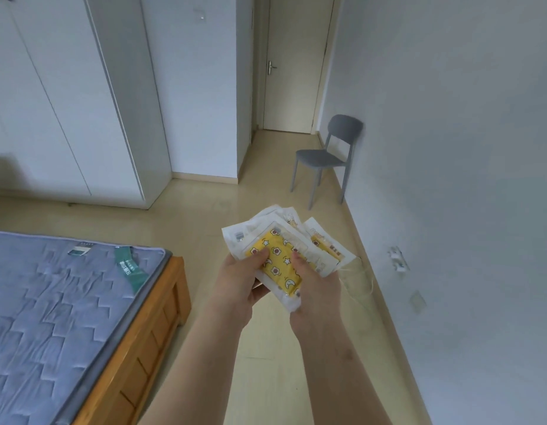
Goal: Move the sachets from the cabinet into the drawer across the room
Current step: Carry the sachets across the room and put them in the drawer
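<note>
A fanned stack of several white sachets (281, 240) with yellow patterned inserts is held in front of me, above the floor. My left hand (238, 280) grips the stack's left edge, thumb on the top yellow face. My right hand (315, 286) grips the right side, thumb pressed on the top sachet. Both forearms reach in from the bottom of the view. The white cabinet (66, 96) stands at the left with its doors closed. No drawer is in view.
A bed with a grey-blue mattress (51, 317) and a wooden frame (152, 326) fills the lower left. A grey chair (327, 157) stands by the right wall. A closed door (293, 65) ends the corridor ahead. Thin cords (358, 286) lie along the skirting.
</note>
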Demonstrator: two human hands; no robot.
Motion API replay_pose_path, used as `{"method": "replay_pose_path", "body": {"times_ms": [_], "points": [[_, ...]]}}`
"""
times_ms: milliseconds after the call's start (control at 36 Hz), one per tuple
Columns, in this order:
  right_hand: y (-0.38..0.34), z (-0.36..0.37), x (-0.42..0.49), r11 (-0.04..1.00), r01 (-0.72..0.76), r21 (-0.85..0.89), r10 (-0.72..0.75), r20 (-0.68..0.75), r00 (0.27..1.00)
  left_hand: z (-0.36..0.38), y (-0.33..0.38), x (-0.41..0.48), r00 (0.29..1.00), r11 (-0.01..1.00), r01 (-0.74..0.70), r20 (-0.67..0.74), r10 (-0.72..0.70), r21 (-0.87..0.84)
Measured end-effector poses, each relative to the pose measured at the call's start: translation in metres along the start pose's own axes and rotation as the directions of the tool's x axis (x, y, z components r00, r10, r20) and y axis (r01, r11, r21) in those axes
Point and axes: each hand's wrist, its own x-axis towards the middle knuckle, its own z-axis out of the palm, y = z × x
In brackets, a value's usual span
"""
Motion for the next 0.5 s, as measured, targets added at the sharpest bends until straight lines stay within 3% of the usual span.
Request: {"method": "replay_pose_path", "body": {"times_ms": [167, 306, 500], "points": [[0.009, 0.038, 0.111, 0.988, -0.081, -0.129, 0.074, -0.057, 0.996, -0.004, 0.019, 0.111, 0.997, 0.998, 0.052, -0.050, -0.051, 0.027], [0.017, 0.071, 0.214, 0.991, -0.129, 0.015, 0.129, 0.019, 0.991, 0.000, 0.034, 0.217, 0.993, 0.999, 0.024, -0.115, -0.021, 0.026], [-0.004, 0.132, 0.370, 0.986, -0.132, -0.105, 0.142, 0.096, 0.985, 0.025, 0.075, 0.370, 0.970, 0.999, -0.031, -0.241, 0.019, -0.045]]}}
